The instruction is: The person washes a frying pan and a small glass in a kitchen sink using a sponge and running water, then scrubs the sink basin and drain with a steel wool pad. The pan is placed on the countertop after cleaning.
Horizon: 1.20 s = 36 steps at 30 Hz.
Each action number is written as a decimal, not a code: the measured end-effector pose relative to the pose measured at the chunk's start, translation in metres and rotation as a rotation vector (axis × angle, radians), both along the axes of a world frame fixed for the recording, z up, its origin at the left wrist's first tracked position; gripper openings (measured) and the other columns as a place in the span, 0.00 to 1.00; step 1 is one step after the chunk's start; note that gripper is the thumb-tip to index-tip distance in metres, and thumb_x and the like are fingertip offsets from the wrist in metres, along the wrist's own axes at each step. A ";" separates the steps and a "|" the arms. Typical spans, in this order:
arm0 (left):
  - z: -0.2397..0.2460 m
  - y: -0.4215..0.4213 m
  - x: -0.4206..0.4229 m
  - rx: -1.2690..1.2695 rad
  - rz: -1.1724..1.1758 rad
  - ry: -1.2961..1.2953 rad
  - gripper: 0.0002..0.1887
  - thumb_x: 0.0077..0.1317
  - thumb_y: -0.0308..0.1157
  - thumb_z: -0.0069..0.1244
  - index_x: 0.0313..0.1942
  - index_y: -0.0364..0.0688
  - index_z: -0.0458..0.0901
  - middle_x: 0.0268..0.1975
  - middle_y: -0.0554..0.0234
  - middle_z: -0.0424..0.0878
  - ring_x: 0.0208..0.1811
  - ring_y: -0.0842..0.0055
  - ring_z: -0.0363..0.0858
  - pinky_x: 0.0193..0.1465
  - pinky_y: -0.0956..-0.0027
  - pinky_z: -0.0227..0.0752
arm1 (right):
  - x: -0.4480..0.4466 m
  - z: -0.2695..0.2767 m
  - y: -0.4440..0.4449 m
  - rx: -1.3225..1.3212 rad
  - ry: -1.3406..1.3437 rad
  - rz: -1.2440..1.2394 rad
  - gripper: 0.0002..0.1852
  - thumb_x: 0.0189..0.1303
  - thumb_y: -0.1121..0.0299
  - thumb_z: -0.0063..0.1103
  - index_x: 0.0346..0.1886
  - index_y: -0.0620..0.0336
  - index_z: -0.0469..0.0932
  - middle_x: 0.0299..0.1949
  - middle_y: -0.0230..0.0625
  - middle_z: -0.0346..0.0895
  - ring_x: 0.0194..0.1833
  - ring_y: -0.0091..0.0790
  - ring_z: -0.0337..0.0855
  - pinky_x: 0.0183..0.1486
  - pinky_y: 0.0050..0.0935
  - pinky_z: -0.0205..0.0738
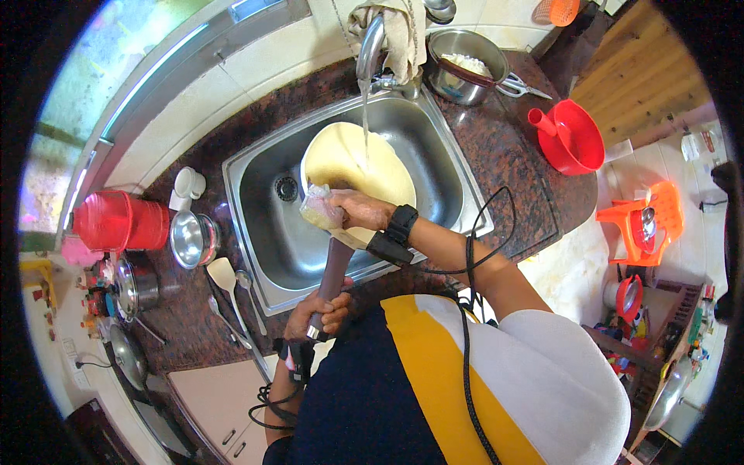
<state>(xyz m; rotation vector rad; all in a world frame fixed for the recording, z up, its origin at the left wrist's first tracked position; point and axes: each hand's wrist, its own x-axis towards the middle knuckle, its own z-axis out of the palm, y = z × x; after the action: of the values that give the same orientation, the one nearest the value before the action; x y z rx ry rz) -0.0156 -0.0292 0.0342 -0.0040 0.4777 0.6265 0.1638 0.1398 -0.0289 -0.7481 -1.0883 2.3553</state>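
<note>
A pan with a cream-coloured inside (383,165) is tilted in the stainless steel sink (267,232). Its brown handle (334,270) points towards me, and my left hand (321,314) is closed around the handle's near end. My right hand (363,210) grips a pale, wet-looking cleaning pad (321,210) at the pan's near left rim. Water runs from the curved metal faucet (370,52) into the pan. A beige cloth (407,40) hangs over the faucet. The pad hides part of the rim, and its exact material cannot be told.
Right of the faucet stand a steel pot (465,84) with white contents, kitchen scissors (520,87) and a red plastic dipper (569,136). On the left counter are metal bowls (189,238), a cream spatula (222,273), spoons and a red container (125,221). A black cable crosses my right arm.
</note>
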 end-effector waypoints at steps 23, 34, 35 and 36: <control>0.068 -0.064 -0.015 0.196 0.130 0.300 0.40 0.47 0.25 0.56 0.62 0.34 0.56 0.25 0.64 0.66 0.14 0.81 0.67 0.13 0.76 0.65 | 0.002 -0.067 0.012 1.170 -0.855 -0.068 0.13 0.47 0.71 0.55 0.40 0.58 0.77 0.31 0.45 0.80 0.36 0.52 0.80 0.40 0.46 0.73; 0.061 -0.064 -0.024 0.201 -0.001 0.479 0.34 0.48 0.24 0.52 0.58 0.37 0.60 0.26 0.65 0.67 0.16 0.81 0.67 0.17 0.77 0.66 | -0.030 0.021 0.068 0.159 0.436 -0.487 0.11 0.61 0.77 0.48 0.47 0.63 0.66 0.41 0.41 0.74 0.44 0.40 0.79 0.47 0.42 0.80; 0.060 -0.065 -0.025 0.185 0.019 0.478 0.34 0.48 0.24 0.52 0.58 0.37 0.60 0.26 0.65 0.67 0.16 0.82 0.67 0.17 0.77 0.66 | -0.015 0.019 0.076 0.086 0.426 -0.653 0.07 0.63 0.76 0.48 0.44 0.62 0.68 0.40 0.40 0.74 0.43 0.39 0.79 0.48 0.43 0.80; 0.059 -0.066 -0.026 0.181 0.034 0.470 0.34 0.49 0.24 0.52 0.58 0.37 0.60 0.27 0.65 0.67 0.16 0.82 0.67 0.16 0.77 0.65 | -0.001 0.017 0.089 0.247 0.296 -0.749 0.05 0.63 0.74 0.50 0.40 0.62 0.68 0.37 0.39 0.75 0.40 0.36 0.80 0.44 0.38 0.81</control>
<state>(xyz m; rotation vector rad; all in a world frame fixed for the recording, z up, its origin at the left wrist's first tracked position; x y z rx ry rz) -0.0418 -0.0952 0.0928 0.3129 0.8738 0.7034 0.1632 0.2284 -0.0120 -0.5593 -0.7689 1.5983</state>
